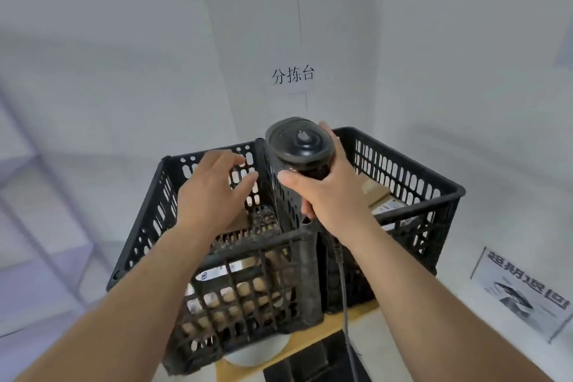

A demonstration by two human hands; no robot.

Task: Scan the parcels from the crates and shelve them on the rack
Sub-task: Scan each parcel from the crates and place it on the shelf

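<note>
1. Two black crates stood side by side: the left crate (198, 257) and the right crate (412, 183), touching along a shared wall.
2. Parcels lay inside both: a brown box (373, 192) in the right crate, and a labelled parcel (217, 273) seen through the left crate's front wall.
3. The right hand (328, 192) gripped a black scanner (299, 146) above the crates' shared wall, fingers wrapped round its handle; its cable (344, 288) hung down in front of the crates.
4. The left hand (214, 186) hovered over the left crate, fingers loosely spread, holding nothing.
5. A wall sign (293, 75) hung behind the crates; a printed sheet (527, 285) lay to their right.
</note>
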